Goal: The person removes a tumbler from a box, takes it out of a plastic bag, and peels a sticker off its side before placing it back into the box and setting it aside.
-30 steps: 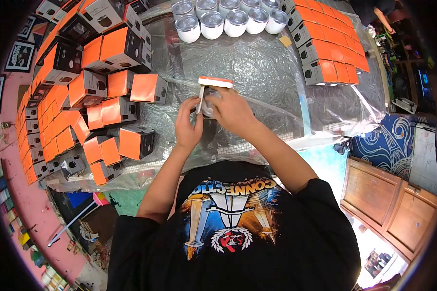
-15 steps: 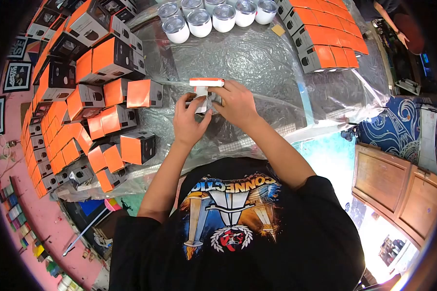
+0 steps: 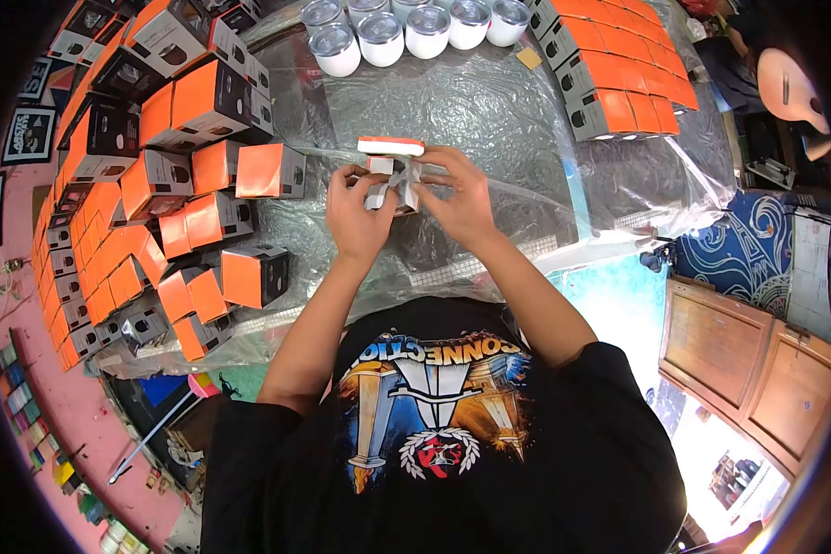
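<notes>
A small box with its orange-edged lid (image 3: 391, 146) raised stands on the plastic-covered table (image 3: 443, 111), between my hands. My left hand (image 3: 358, 214) is at its left side, fingers curled on a white flap. At the right side, my right hand (image 3: 458, 198) has its fingers bent around the box's edge and flap. Something greyish shows inside the opening, too small to name. White tumblers (image 3: 380, 42) with clear lids stand in rows beyond the box.
Many orange and black boxes (image 3: 203, 106) are piled at the left. More orange-topped boxes (image 3: 619, 69) stand in rows at the right back. A small tan piece (image 3: 528, 58) lies near the tumblers. Another person's arm (image 3: 737, 42) shows at the upper right.
My right hand's fingers have moved off the lid's edge, down and apart. The box's flaps stand wider open. At the upper right, more of the other person and a round tan object show.
</notes>
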Demonstrator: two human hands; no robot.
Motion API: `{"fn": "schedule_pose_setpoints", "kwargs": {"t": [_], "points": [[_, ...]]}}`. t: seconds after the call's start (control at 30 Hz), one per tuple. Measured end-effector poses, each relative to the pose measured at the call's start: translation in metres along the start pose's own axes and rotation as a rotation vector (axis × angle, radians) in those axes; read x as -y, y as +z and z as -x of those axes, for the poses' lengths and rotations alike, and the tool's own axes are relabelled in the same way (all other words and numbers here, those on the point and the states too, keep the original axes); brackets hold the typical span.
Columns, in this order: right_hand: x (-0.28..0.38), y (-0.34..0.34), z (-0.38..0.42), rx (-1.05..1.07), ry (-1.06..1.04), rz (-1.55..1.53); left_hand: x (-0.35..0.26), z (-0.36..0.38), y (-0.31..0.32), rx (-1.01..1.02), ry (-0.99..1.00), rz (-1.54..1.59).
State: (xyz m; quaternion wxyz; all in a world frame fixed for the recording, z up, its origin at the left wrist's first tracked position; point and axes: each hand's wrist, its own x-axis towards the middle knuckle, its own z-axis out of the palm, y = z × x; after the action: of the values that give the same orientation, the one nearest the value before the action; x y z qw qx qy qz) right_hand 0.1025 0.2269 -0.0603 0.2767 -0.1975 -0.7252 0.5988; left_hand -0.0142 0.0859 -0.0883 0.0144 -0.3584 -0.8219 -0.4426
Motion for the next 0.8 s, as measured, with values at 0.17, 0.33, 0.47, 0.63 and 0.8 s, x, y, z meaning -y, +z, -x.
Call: {"fn": "schedule_pose_setpoints", "kwargs": {"t": [0.17, 0.33, 0.47, 0.63, 0.8], "points": [[-0.009, 0.018, 0.009, -0.173, -0.172, 0.298, 0.007, 0.008, -0.003, 0.007, 0.018, 0.034], [-0.011, 0.012, 0.002, -0.030, -0.550, 0.420, 0.023, 0.014, -0.011, 0.093, 0.115, 0.123], [-0.008, 0.006, 0.011, 0.215, -0.518, 0.615, 0.017, 0.014, -0.022, 0.109, 0.108, 0.216], [0.000, 0.003, 0.012, 0.212, -0.487, 0.533, 0.020, 0.022, -0.021, 0.104, -0.033, 0.338], [-0.005, -0.003, 0.004, 0.261, -0.469, 0.504, 0.021, 0.027, -0.018, 0.091, -0.121, 0.451]]}}
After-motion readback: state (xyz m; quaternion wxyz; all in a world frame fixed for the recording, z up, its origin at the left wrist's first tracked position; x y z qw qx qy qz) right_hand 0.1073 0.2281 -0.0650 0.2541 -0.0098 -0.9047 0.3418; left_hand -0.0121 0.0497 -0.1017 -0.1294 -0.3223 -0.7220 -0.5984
